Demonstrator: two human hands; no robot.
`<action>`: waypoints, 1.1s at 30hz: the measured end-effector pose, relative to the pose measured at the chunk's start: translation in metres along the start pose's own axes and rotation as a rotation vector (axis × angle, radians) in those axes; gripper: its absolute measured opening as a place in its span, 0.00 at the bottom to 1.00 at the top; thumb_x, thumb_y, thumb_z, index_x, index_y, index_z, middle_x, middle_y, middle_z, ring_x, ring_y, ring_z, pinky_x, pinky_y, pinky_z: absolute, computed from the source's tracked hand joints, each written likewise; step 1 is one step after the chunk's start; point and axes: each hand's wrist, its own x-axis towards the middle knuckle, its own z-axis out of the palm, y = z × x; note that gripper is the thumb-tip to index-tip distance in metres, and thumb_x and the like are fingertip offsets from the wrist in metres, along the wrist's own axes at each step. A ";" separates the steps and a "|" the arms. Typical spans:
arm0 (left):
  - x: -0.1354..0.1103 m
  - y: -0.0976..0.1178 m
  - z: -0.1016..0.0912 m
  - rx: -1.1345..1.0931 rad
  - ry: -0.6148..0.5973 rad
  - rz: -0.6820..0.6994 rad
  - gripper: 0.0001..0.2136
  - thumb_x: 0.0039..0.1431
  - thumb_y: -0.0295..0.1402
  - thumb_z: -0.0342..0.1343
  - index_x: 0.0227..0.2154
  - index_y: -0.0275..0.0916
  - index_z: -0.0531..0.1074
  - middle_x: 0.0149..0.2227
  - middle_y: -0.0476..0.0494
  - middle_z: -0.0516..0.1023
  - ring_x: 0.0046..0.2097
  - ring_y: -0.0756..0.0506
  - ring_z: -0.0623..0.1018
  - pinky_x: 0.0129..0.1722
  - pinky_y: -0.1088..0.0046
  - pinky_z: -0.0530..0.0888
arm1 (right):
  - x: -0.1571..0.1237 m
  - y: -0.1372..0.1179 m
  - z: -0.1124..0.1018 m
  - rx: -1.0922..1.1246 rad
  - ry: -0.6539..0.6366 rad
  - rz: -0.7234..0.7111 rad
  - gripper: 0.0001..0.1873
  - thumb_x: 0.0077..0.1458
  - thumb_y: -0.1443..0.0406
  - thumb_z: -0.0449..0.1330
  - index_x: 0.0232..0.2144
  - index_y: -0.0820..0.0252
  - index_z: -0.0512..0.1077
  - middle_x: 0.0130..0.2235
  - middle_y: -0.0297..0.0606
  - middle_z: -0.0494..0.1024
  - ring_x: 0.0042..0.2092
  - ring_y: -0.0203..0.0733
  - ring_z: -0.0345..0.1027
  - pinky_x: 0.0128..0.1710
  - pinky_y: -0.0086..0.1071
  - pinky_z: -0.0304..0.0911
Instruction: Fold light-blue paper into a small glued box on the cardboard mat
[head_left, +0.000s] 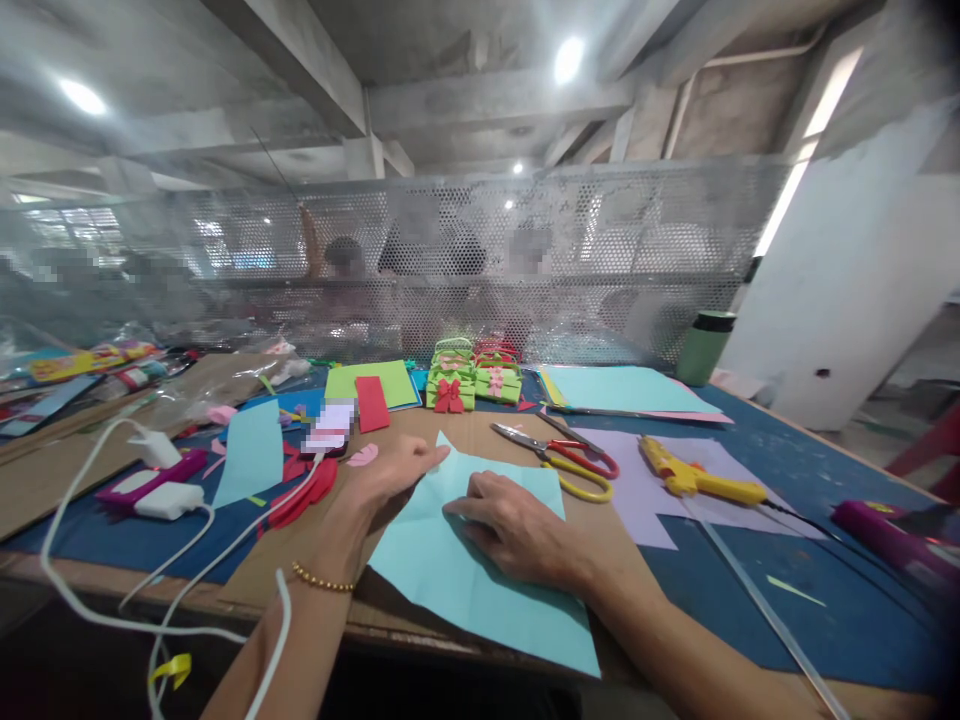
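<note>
A creased sheet of light blue paper point(480, 590) lies on brown cardboard and reaches past the table's front edge. At its upper left edge, my left hand point(401, 468) is closed, fingers curled and thumb against the paper near the pointed corner. My right hand point(506, 525) rests on the middle of the sheet, index finger stretched toward the left hand and the other fingers bent loosely. Beyond the sheet, to the right, lie red-handled scissors point(589, 450) and yellow-handled scissors point(577, 482).
A yellow glue gun point(694, 477) lies on lilac paper point(649, 515) at right, near a clear glue stick point(757, 600). Small green paper baskets point(450, 385) stand behind. White cables point(97, 620) hang over the left front edge. A green bottle point(705, 347) stands back right.
</note>
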 end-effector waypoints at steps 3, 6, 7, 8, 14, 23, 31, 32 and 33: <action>0.001 -0.002 0.004 -0.077 -0.065 0.023 0.27 0.52 0.65 0.46 0.22 0.43 0.58 0.17 0.55 0.60 0.19 0.50 0.63 0.19 0.73 0.57 | 0.000 -0.001 0.000 -0.029 -0.011 0.008 0.19 0.58 0.72 0.56 0.50 0.57 0.75 0.37 0.40 0.69 0.40 0.43 0.64 0.40 0.35 0.57; -0.001 -0.002 0.009 -0.148 -0.085 0.041 0.28 0.51 0.66 0.48 0.22 0.43 0.57 0.17 0.56 0.59 0.19 0.51 0.61 0.19 0.73 0.57 | 0.000 -0.002 0.000 -0.036 -0.019 0.018 0.18 0.57 0.72 0.57 0.49 0.56 0.76 0.36 0.40 0.69 0.40 0.43 0.64 0.39 0.34 0.57; -0.002 -0.001 0.011 -0.197 -0.088 0.036 0.28 0.51 0.66 0.48 0.22 0.43 0.57 0.18 0.56 0.58 0.18 0.51 0.61 0.19 0.73 0.57 | -0.001 -0.002 -0.001 -0.030 -0.019 0.022 0.18 0.57 0.72 0.57 0.49 0.56 0.76 0.36 0.39 0.69 0.39 0.43 0.64 0.39 0.34 0.57; -0.003 0.001 0.013 -0.247 -0.092 0.020 0.28 0.52 0.66 0.47 0.23 0.43 0.58 0.18 0.56 0.58 0.18 0.51 0.60 0.18 0.73 0.56 | -0.001 -0.001 -0.001 -0.022 -0.014 0.024 0.18 0.57 0.72 0.57 0.49 0.56 0.76 0.36 0.39 0.70 0.39 0.43 0.64 0.38 0.34 0.57; -0.001 0.006 0.016 0.042 -0.086 0.130 0.23 0.60 0.54 0.43 0.23 0.40 0.65 0.23 0.52 0.65 0.26 0.48 0.66 0.24 0.73 0.57 | -0.005 0.004 -0.004 0.045 0.010 0.021 0.11 0.58 0.71 0.57 0.40 0.58 0.78 0.37 0.40 0.73 0.41 0.41 0.66 0.41 0.31 0.59; 0.004 0.000 0.026 0.211 -0.054 0.180 0.09 0.52 0.40 0.55 0.27 0.39 0.71 0.28 0.48 0.74 0.32 0.45 0.72 0.28 0.73 0.57 | -0.008 0.004 -0.015 0.102 -0.013 0.071 0.12 0.57 0.71 0.57 0.39 0.57 0.78 0.41 0.41 0.77 0.43 0.42 0.69 0.42 0.32 0.62; -0.004 0.006 0.032 0.293 -0.034 0.192 0.06 0.53 0.36 0.56 0.28 0.40 0.68 0.31 0.45 0.77 0.34 0.44 0.73 0.28 0.72 0.56 | -0.020 0.028 -0.061 0.216 0.181 0.269 0.14 0.61 0.61 0.54 0.36 0.58 0.79 0.35 0.38 0.81 0.36 0.40 0.71 0.37 0.31 0.64; -0.004 0.005 0.032 0.301 -0.039 0.191 0.06 0.53 0.36 0.56 0.28 0.40 0.68 0.31 0.45 0.77 0.34 0.43 0.74 0.28 0.71 0.56 | -0.026 0.031 -0.071 0.177 0.248 0.321 0.15 0.61 0.59 0.54 0.36 0.58 0.79 0.34 0.39 0.81 0.35 0.40 0.71 0.35 0.32 0.64; -0.003 0.005 0.032 0.306 -0.041 0.188 0.05 0.53 0.36 0.55 0.28 0.41 0.68 0.31 0.45 0.77 0.34 0.43 0.74 0.28 0.71 0.55 | -0.033 0.033 -0.082 0.133 0.312 0.367 0.16 0.60 0.57 0.54 0.35 0.58 0.79 0.33 0.39 0.80 0.33 0.41 0.70 0.34 0.32 0.63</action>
